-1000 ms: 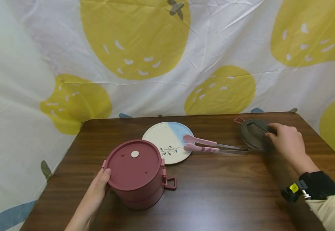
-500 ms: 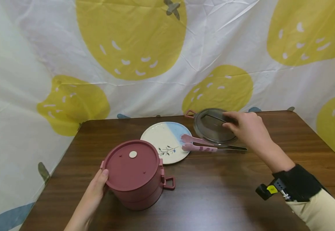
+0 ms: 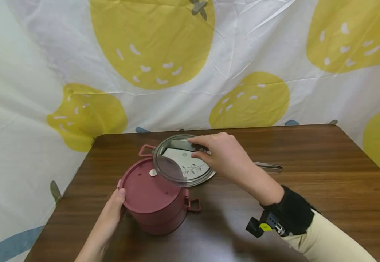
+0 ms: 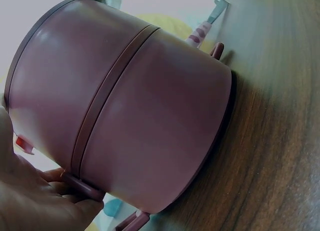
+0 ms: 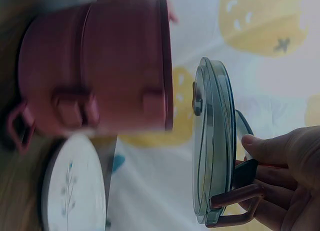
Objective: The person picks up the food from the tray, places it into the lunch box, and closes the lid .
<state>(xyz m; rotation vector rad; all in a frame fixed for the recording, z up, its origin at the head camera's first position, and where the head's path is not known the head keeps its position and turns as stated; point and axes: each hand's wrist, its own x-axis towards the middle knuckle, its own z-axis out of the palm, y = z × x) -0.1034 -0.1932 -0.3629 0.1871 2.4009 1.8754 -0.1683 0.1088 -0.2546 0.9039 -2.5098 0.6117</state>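
A dark red stacked pot [image 3: 158, 220] with a flat red top stands on the table. My left hand [image 3: 111, 209] grips it at its left side, thumb on the top rim, fingers curled round a side handle in the left wrist view. My right hand [image 3: 227, 156] pinches the dark handle of a transparent lid [image 3: 168, 167]. That lid has a pinkish-red loop at its edge. It hangs above the back right of the pot; the right wrist view shows a gap between them.
A white and blue plate [image 5: 75, 183] with a twig print lies behind the pot, seen partly through the lid. Metal ends of tongs [image 3: 270, 167] show to its right; my right hand hides most of the rest. A lemon-printed cloth [image 3: 252, 102] hangs behind the brown table [image 3: 324, 174].
My right hand has lifted the transparent lid from the table's far right and carried it left, over the tongs and plate to the pot. My left hand stays on the pot.
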